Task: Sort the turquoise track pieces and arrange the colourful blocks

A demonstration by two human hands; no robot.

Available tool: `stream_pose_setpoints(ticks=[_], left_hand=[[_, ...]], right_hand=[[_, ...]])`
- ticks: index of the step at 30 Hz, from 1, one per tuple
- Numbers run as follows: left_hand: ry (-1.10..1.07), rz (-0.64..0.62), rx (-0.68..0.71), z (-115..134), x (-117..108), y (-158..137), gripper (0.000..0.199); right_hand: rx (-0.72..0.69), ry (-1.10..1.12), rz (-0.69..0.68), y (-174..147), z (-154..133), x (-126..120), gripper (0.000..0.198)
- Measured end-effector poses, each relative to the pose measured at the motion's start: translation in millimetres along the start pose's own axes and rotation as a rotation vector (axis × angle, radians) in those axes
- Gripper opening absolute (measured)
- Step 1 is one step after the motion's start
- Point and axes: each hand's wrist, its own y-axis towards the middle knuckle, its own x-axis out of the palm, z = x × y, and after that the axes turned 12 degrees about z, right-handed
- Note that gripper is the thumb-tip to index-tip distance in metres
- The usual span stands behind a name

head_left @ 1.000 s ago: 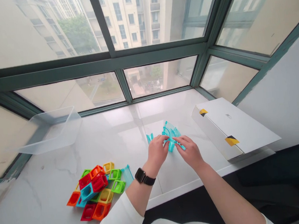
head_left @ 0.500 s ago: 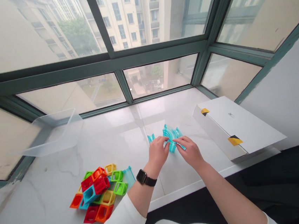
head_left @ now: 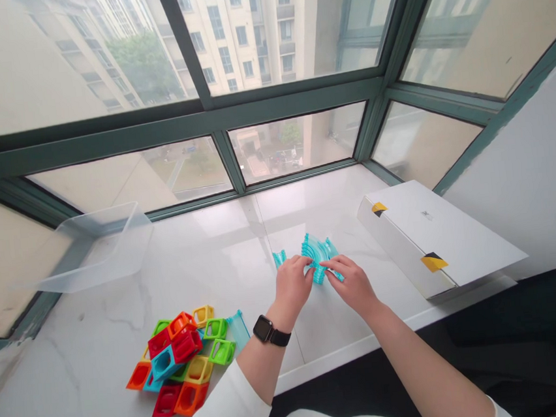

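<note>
Hands, left (head_left: 292, 284) and right (head_left: 354, 284), grip clenched on teal curved track pieces (head_left: 318, 256).

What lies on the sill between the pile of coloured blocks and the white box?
In the head view, between the coloured blocks and the white box, both hands hold translucent teal track pieces over bare marble sill.

Both hands (head_left: 322, 283) barely shifted (view nudged slightly).

Pile of colourful plastic cube frames (head_left: 182, 362) on the marble sill (head_left: 96, 318), clear tub (head_left: 98, 249) behind, white box (head_left: 438, 236) off right.
</note>
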Motion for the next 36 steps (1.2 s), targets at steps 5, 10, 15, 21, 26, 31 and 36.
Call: stream_pose_setpoints(ticks=[5, 10, 15, 21, 26, 31, 36], left_hand=[[0.004, -0.014, -0.027, 0.1, 0.0, 0.6, 0.013], [-0.002, -0.014, -0.034, -1.1, 0.4, 0.1, 0.011], [0.000, -0.009, -0.013, -5.0, 1.5, -0.3, 0.010], [-0.010, -0.012, -0.002, -4.3, -2.1, 0.8, 0.014], [-0.017, 0.045, 0.036, -7.7, -25.8, -12.8, 0.021], [-0.064, 0.046, 0.029, -30.6, -65.9, -67.2, 0.014], [0.056, 0.113, -0.046, -65.7, -102.8, -150.5, 0.034]], right_hand=[[0.019, 0.009, -0.012, 0.4, -0.9, 0.3, 0.029], [0.018, 0.010, -0.020, -0.2, 0.1, 0.3, 0.031], [-0.011, -0.003, -0.026, -0.1, -0.7, 0.0, 0.034], [-0.035, -0.051, -0.048, -0.3, -1.0, -0.7, 0.038], [0.005, -0.050, -0.014, -8.9, -5.3, -9.6, 0.048], [0.009, 0.003, 0.150, -40.6, -10.9, -19.1, 0.043], [-0.033, 0.106, 0.017, -84.9, -21.6, -12.3, 0.034]])
